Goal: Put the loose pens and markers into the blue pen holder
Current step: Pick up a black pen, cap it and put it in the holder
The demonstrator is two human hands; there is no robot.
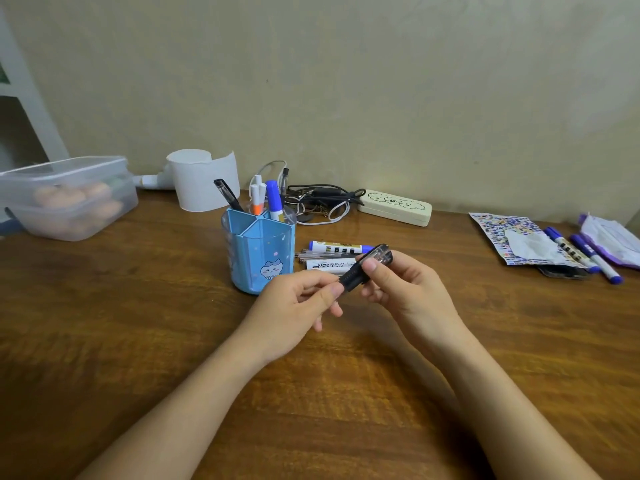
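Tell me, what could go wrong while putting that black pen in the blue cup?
The black pen is pinched only at its ends by the left hand and right hand, so it might slip and drop onto the table. The blue cup already has pens sticking out at the back; bumping them could tip it. Markers lying right beside the cup could roll if nudged.

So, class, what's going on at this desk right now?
A person holds a black pen in both hands, left hand at its lower end, right hand near the clear cap. The blue pen holder already has several pens. Markers lie beside it; two more blue markers lie far right.
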